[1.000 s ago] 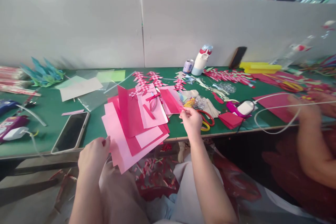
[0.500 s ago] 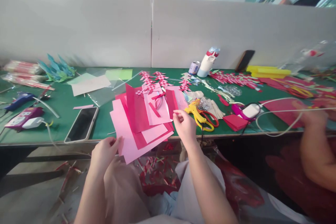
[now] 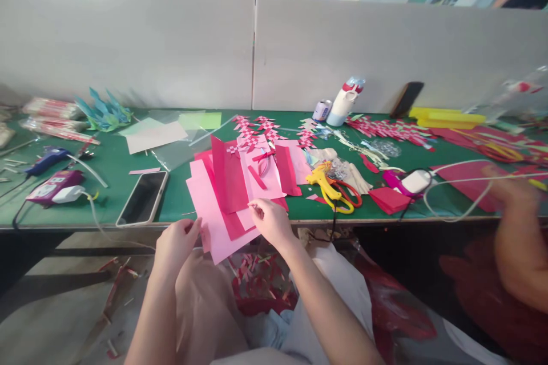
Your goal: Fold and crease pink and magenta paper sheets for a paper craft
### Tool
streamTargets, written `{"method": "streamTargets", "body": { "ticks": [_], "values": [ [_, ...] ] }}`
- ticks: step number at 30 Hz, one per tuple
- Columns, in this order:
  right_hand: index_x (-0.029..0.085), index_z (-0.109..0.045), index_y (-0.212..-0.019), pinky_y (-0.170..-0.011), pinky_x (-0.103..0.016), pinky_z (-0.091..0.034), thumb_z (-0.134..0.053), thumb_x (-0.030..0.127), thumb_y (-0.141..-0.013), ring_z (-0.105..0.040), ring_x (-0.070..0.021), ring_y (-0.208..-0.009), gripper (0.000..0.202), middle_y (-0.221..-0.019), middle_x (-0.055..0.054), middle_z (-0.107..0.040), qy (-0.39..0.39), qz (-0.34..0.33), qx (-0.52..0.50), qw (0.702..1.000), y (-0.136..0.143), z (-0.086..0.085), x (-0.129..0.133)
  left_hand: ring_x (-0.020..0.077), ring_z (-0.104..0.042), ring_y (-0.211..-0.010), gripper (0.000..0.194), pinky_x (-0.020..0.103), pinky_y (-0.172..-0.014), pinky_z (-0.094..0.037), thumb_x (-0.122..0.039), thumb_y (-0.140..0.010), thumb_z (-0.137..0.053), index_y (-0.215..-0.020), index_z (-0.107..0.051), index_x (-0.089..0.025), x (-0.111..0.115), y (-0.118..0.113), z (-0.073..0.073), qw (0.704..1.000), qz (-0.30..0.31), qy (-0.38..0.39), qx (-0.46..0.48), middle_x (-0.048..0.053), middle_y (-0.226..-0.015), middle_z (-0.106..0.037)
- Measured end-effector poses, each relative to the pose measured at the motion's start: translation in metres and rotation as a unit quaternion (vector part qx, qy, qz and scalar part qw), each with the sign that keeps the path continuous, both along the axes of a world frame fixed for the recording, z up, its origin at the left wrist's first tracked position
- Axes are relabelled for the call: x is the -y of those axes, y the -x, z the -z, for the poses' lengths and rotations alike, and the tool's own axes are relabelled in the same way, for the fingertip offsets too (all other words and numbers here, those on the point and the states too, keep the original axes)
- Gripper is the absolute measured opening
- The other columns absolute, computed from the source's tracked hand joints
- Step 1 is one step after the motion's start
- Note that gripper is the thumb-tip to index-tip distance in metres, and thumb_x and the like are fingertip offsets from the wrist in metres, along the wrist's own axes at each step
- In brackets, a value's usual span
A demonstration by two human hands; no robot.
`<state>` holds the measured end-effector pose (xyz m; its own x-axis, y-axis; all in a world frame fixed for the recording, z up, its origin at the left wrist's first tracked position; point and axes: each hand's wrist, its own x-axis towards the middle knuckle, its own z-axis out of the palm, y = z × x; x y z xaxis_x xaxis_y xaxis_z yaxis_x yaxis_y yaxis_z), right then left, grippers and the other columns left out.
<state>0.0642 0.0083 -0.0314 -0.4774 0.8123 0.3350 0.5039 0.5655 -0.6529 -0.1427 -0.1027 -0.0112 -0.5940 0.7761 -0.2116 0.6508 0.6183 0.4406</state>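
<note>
My left hand (image 3: pixel 177 245) is closed in a pinch at the left edge of the stacked paper, with a small strip of pink paper (image 3: pixel 206 239) at its fingertips. Over the stack's lower right part, my right hand (image 3: pixel 273 223) has thumb and forefinger pressed together; anything between them is too small to make out. The light pink sheets (image 3: pixel 222 252) jut past the table's front edge, under folded dark pink sheets (image 3: pixel 229 194). On top lie a paler sheet and narrow red strips (image 3: pixel 257 178). Woven pink paper pieces (image 3: pixel 249 140) lie just behind.
Yellow-handled scissors (image 3: pixel 342 199) and a yellow clip-like tool lie right of the stack. A phone (image 3: pixel 143 198) lies left, beside corded purple devices (image 3: pixel 55 187). A bottle (image 3: pixel 345 104) and can (image 3: pixel 322 110) stand behind. At right, a co-worker's blurred arm (image 3: pixel 520 239) reaches over red paper.
My right hand has moved left from the stack's right edge to over its lower sheets, still pinched. My left hand keeps its place at the left edge. The view has shifted slightly.
</note>
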Motion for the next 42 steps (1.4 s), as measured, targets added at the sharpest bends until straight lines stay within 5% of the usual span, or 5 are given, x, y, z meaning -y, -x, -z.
{"method": "streamTargets", "body": {
  "ticks": [17, 27, 33, 36, 42],
  "values": [
    [0.018, -0.068, -0.097, -0.074, -0.026, -0.049, -0.05, 0.019, -0.088, -0.066, -0.0174, -0.082, 0.02, -0.09, -0.005, -0.073, 0.02, -0.002, 0.018, 1.0, -0.003, 0.011, -0.005, 0.0158, -0.054, -0.047, 0.041, 0.025, -0.047, -0.037, -0.057, -0.076, -0.05, -0.063, -0.058, -0.019, -0.012, -0.014, 0.014, 0.979, 0.015, -0.135, 0.15, 0.001, -0.051, -0.059],
    [0.021, -0.073, -0.097, -0.073, -0.028, -0.049, -0.051, 0.018, -0.087, -0.067, -0.0203, -0.082, 0.025, -0.091, -0.008, -0.071, 0.027, 0.022, 0.1, 0.994, -0.011, 0.003, -0.015, 0.0136, -0.054, -0.06, 0.03, 0.022, -0.053, -0.04, -0.048, -0.077, -0.057, -0.078, -0.064, -0.019, 0.001, 0.014, -0.045, 0.962, 0.008, -0.235, 0.142, -0.001, -0.066, -0.062],
    [0.022, -0.073, -0.102, -0.071, -0.027, -0.047, -0.05, 0.02, -0.087, -0.067, -0.0209, -0.082, 0.027, -0.092, -0.008, -0.069, 0.03, 0.03, 0.135, 0.99, -0.01, 0.002, -0.016, 0.0138, -0.054, -0.051, 0.042, 0.02, -0.041, -0.04, -0.051, -0.063, -0.072, -0.089, -0.066, -0.018, 0.019, 0.029, -0.084, 0.91, -0.112, -0.286, 0.277, -0.001, -0.06, -0.061],
    [0.023, -0.073, -0.102, -0.072, -0.027, -0.047, -0.051, 0.02, -0.087, -0.066, -0.0206, -0.082, 0.027, -0.092, -0.008, -0.069, 0.034, 0.034, 0.139, 0.989, -0.009, 0.001, -0.016, 0.0117, -0.05, -0.041, 0.045, 0.019, -0.033, -0.038, -0.048, -0.054, -0.077, -0.087, -0.067, -0.02, 0.025, 0.031, -0.102, 0.897, -0.193, -0.322, 0.234, -0.003, -0.055, -0.057],
    [0.022, -0.072, -0.103, -0.073, -0.028, -0.047, -0.05, 0.019, -0.086, -0.066, -0.0205, -0.082, 0.028, -0.093, -0.008, -0.069, 0.046, 0.031, 0.129, 0.99, -0.009, -0.001, -0.015, 0.0088, -0.052, -0.047, 0.042, 0.016, -0.037, -0.042, -0.044, -0.05, -0.08, -0.082, -0.069, -0.019, 0.032, 0.048, -0.107, 0.852, -0.259, -0.409, 0.2, -0.002, -0.066, -0.06]
  ]
}}
